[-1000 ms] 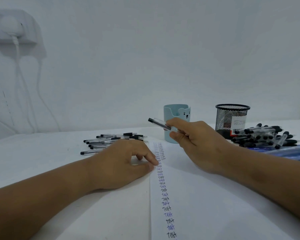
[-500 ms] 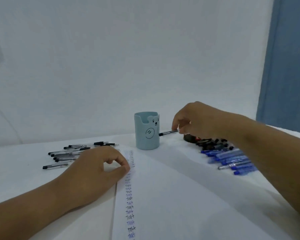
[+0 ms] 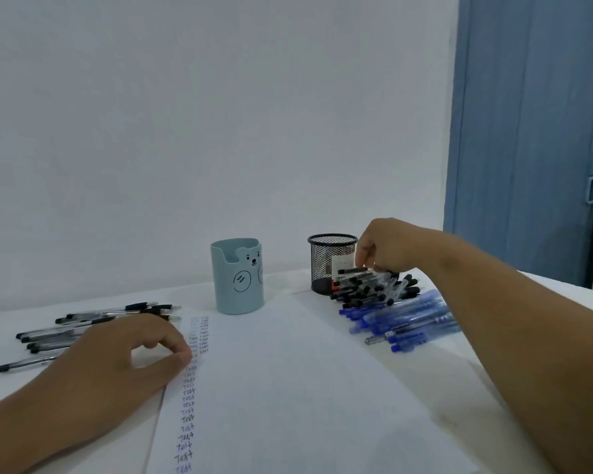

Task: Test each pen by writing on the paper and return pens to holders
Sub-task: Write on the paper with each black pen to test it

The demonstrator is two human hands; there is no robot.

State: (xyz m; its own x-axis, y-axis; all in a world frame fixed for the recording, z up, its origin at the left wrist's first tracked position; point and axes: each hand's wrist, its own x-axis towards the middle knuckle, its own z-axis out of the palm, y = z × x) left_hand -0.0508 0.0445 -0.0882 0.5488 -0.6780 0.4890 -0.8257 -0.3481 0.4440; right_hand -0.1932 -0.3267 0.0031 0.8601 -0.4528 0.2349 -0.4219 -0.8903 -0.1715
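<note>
A white paper (image 3: 288,388) lies on the table with a column of "Test" words down its left side. My left hand (image 3: 117,364) rests on the paper's left edge, fingers loosely curled and holding nothing. My right hand (image 3: 391,248) reaches to the back right and pinches a black-capped pen (image 3: 348,270) just over a pile of black pens (image 3: 374,290). The pile lies beside a black mesh holder (image 3: 322,261). A light blue bear holder (image 3: 237,278) stands behind the paper.
Several blue pens (image 3: 404,319) lie in front of the black pile. More black pens (image 3: 83,323) are spread on the table to the left, partly behind my left hand. A blue door (image 3: 528,131) is at the far right.
My right hand has carried the pen from above the paper rightward, past the bear holder, to the black pen pile. The view has turned right. My left hand has stayed on the paper.
</note>
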